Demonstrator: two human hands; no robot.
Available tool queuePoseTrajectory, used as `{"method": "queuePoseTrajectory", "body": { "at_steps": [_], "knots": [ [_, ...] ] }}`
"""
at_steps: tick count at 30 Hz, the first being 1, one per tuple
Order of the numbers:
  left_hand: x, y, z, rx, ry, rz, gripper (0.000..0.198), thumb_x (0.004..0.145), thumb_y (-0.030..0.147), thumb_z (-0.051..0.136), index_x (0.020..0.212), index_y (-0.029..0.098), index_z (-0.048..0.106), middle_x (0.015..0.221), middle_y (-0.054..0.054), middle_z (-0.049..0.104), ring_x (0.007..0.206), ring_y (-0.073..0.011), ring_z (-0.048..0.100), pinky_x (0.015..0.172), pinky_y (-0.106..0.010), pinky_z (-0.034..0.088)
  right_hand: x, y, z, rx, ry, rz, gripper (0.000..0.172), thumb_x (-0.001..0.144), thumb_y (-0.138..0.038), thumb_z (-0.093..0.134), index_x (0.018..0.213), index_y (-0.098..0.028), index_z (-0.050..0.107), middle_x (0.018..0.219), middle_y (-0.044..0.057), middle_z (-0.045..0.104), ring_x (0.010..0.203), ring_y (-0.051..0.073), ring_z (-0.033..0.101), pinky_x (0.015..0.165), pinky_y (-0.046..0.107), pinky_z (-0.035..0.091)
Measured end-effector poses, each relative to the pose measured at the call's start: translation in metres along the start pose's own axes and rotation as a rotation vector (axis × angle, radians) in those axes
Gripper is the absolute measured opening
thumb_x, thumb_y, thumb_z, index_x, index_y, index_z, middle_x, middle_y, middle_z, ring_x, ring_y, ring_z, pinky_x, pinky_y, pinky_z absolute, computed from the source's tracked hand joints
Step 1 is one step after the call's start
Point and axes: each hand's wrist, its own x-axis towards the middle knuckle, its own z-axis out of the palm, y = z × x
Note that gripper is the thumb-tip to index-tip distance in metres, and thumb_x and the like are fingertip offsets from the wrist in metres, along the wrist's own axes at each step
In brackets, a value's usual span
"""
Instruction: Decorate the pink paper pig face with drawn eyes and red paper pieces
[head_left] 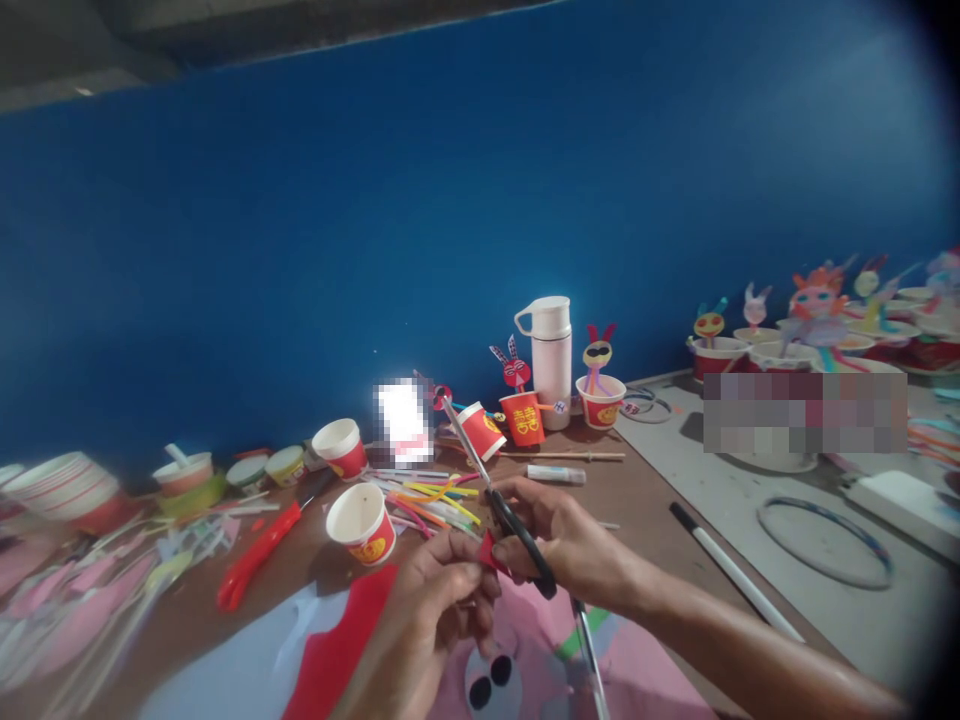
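Where the two hands meet: a red paper scrap [488, 553] sits near the front edge of the table [652, 500], just above a pink sheet [540, 650] with drawn eyes.
Left hand [439, 600]: clenched, thumb and fingers pinching the red paper scrap.
Right hand [574, 540]: fingers through the black loops of the scissors [491, 490], gripping them; the blades point far and left and look nearly together.
Step in hand, as judged: trimming the scrap. It probably goes best with the paper fed deep toward the pivot, the left hand turning the piece rather than the scissors, and the fingertips kept back from the edge.
Near left: a red sheet [337, 640], a paper cup [361, 522] and a red utility knife [259, 555].
Just beyond the hands: a heap of coloured straws [431, 497] and a glue stick [555, 474].
Far: cup figures [523, 405] and a white flask [551, 360] against the blue wall.
Right: a white pen [739, 580] and a ring [825, 540].
In the way: the long blade tips reach over the straws and toward the cups, so a wide swing could knock them.
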Motion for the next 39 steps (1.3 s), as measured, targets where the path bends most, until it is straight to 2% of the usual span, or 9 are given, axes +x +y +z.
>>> {"method": "queuePoseTrajectory", "body": {
  "at_steps": [5,11,17,21,26,32,39],
  "knots": [
    [0.000,0.002,0.000,0.064,0.084,-0.005,0.016,0.072,0.028,0.065,0.070,0.016,0.056,0.059,0.000,0.060,0.046,-0.0087,0.049,0.045,-0.020,0.040,-0.001,-0.002,-0.003,0.015,-0.043,0.040,0.035,0.062,-0.004,0.063,0.095,-0.013,0.057,0.061,-0.006,0.058,0.050,0.005,0.049,0.045,0.016,0.040],
    [0.002,0.001,0.002,0.141,0.159,0.069,0.022,0.065,0.028,0.073,0.061,0.014,0.057,0.052,0.002,0.057,0.043,-0.0060,0.045,0.045,-0.017,0.036,0.000,0.000,-0.007,0.050,-0.075,0.037,0.036,0.062,-0.010,0.072,0.095,-0.014,0.058,0.064,-0.006,0.059,0.051,0.005,0.050,0.045,0.015,0.040],
    [0.004,-0.002,0.001,0.103,0.250,0.138,0.020,0.067,0.028,0.072,0.065,0.016,0.056,0.055,0.004,0.056,0.045,-0.0060,0.045,0.047,-0.018,0.038,0.002,0.000,-0.010,0.041,-0.060,0.009,0.038,0.064,-0.010,0.072,0.098,-0.015,0.057,0.068,-0.006,0.057,0.053,0.005,0.050,0.045,0.015,0.042],
    [0.002,-0.003,0.001,0.102,0.251,0.143,0.019,0.068,0.027,0.071,0.066,0.016,0.056,0.057,0.004,0.056,0.045,-0.0059,0.046,0.047,-0.018,0.038,0.001,0.004,-0.009,-0.020,-0.045,0.001,0.037,0.067,-0.005,0.065,0.102,-0.015,0.057,0.068,-0.005,0.058,0.055,0.006,0.050,0.044,0.014,0.040],
    [0.001,-0.002,0.002,0.112,0.222,0.132,0.020,0.068,0.026,0.071,0.061,0.015,0.055,0.054,0.003,0.055,0.045,-0.0061,0.045,0.046,-0.018,0.037,-0.002,0.006,-0.008,-0.158,0.005,-0.031,0.037,0.071,-0.007,0.063,0.106,-0.016,0.056,0.071,-0.003,0.059,0.062,0.009,0.053,0.045,0.016,0.041],
    [0.001,-0.002,0.004,0.113,0.202,0.121,0.019,0.066,0.025,0.071,0.060,0.014,0.057,0.054,0.002,0.056,0.044,-0.0062,0.045,0.045,-0.018,0.036,0.001,0.003,-0.012,-0.078,0.030,-0.045,0.042,0.069,-0.008,0.065,0.108,-0.017,0.054,0.074,-0.005,0.059,0.060,0.007,0.052,0.048,0.016,0.042],
    [0.002,0.002,0.005,0.093,0.257,0.139,0.020,0.071,0.034,0.068,0.067,0.015,0.061,0.058,0.001,0.058,0.047,-0.0071,0.047,0.046,-0.018,0.038,-0.001,0.003,-0.014,-0.132,-0.034,-0.006,0.037,0.071,-0.010,0.065,0.106,-0.017,0.058,0.072,-0.003,0.061,0.060,0.008,0.053,0.046,0.017,0.042]
  ]
}}
